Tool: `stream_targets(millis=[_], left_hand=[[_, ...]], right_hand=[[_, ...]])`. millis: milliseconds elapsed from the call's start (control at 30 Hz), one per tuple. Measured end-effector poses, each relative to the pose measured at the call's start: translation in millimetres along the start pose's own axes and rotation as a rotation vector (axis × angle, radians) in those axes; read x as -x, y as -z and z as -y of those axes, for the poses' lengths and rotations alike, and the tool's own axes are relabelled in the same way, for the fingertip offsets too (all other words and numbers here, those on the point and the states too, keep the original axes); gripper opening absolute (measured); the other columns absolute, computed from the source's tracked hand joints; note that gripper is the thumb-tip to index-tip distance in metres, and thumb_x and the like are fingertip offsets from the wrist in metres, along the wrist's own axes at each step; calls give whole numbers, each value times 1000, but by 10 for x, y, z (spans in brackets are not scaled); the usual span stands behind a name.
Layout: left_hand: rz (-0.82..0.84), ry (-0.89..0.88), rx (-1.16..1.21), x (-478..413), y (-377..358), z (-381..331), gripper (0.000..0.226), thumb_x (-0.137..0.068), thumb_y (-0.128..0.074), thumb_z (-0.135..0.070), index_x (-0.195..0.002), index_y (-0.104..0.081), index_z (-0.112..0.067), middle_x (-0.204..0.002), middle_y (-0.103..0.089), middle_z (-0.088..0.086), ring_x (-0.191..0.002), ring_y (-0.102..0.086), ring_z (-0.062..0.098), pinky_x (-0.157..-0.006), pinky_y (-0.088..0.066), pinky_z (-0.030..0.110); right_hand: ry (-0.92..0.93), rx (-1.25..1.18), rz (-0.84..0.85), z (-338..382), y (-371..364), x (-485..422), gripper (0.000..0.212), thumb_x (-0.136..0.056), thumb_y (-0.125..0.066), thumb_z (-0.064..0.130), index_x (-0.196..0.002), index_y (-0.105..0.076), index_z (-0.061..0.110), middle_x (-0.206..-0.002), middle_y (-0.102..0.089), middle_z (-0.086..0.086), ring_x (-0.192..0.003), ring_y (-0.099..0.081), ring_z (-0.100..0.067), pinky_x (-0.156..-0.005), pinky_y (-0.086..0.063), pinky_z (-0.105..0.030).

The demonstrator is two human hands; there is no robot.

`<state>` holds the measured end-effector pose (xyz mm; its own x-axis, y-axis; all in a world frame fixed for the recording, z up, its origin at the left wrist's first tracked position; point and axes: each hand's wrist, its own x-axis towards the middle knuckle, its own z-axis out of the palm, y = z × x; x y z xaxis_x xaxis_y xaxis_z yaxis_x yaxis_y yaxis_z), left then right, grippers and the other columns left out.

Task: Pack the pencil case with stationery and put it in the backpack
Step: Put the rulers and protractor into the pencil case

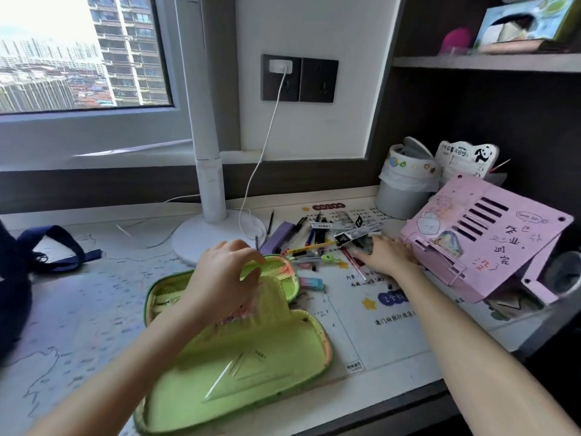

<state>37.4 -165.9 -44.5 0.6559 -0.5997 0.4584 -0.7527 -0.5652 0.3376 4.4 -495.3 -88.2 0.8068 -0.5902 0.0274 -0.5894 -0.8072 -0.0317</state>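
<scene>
Two hands busy. My left hand (226, 275) pinches mesh flap (278, 266) of green pencil case (245, 357), which lies open on desk (94, 309). My right hand (386, 256), fingers spread flat, rests on pen pile (314, 243) beside pink stand (490, 234). Best: hold flap clear, gather few pens, tips aligned, lay lengthwise. Dark backpack (19, 278) far left.

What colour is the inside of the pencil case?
Bright yellow-green. The pencil case lies open, and the head view shows it best.
</scene>
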Motion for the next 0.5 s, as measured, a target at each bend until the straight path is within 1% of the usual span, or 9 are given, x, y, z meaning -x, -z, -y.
stream_targets(millis=[33,100,167,267,300,367,400,433,500], left_hand=[[-9,-10,13,-37,-31,-22,20,-84,-60,-20,-102,-68,-21,-106,-62,1,-99,-53,24,-80,-39,34],[-14,-27,37,-89,-79,-44,18,-84,-60,-20,-100,-68,-22,-105,-63,0,-98,-54,23,-79,-38,33],[-7,-37,51,-129,-137,-57,16,-83,-61,-20,-98,-68,-22,-104,-63,0,-97,-55,24,-80,-41,35],[-1,-50,48,-148,-198,-63,17,-81,-64,-18,-96,-69,-23,-102,-64,1,-94,-56,26,-79,-43,38],[-1,-53,50,-146,-208,-64,17,-81,-65,-18,-96,-70,-23,-101,-64,1,-94,-56,27,-79,-43,39],[-3,-61,49,-136,-218,-66,17,-81,-65,-18,-96,-70,-24,-101,-64,1,-93,-56,27,-78,-42,38],[-6,-65,47,-128,-218,-66,17,-81,-65,-17,-96,-70,-24,-100,-64,1,-93,-56,27,-77,-41,38],[-11,-70,44,-122,-216,-63,17,-80,-65,-17,-95,-70,-24,-100,-65,1,-92,-56,27,-76,-40,37],[-16,-74,36,-108,-208,-52,16,-80,-65,-18,-94,-70,-25,-100,-65,-1,-92,-56,26,-75,-38,35]], right_hand=[[-2,-9,35,-34,9,-22,78,-80,-36,75,-132,-47,19,-142,-42,-10,-126,-39,-32,-102,-29,-45],[30,7,31,-66,30,-52,70,-81,-39,72,-126,-54,20,-137,-45,-12,-123,-42,-33,-102,-30,-45],[91,61,-13,-50,59,-49,51,-86,-44,59,-110,-63,18,-124,-56,-12,-112,-50,-31,-99,-34,-42],[155,140,-78,41,101,10,27,-89,-46,35,-91,-66,17,-98,-66,-6,-95,-56,-24,-95,-32,-40],[169,177,-86,78,108,45,23,-88,-47,29,-87,-66,17,-91,-67,-4,-92,-57,-23,-97,-30,-41],[186,257,-116,130,101,104,20,-88,-47,19,-82,-66,17,-81,-62,0,-93,-59,-22,-107,-24,-46],[193,302,-152,147,88,140,22,-88,-47,16,-81,-68,17,-83,-63,1,-97,-58,-22,-111,-17,-50],[200,346,-205,164,78,181,24,-88,-47,14,-82,-70,17,-90,-66,1,-101,-56,-23,-114,-8,-53],[204,409,-301,194,63,268,25,-88,-48,12,-83,-73,17,-105,-68,0,-108,-52,-24,-113,1,-56]])
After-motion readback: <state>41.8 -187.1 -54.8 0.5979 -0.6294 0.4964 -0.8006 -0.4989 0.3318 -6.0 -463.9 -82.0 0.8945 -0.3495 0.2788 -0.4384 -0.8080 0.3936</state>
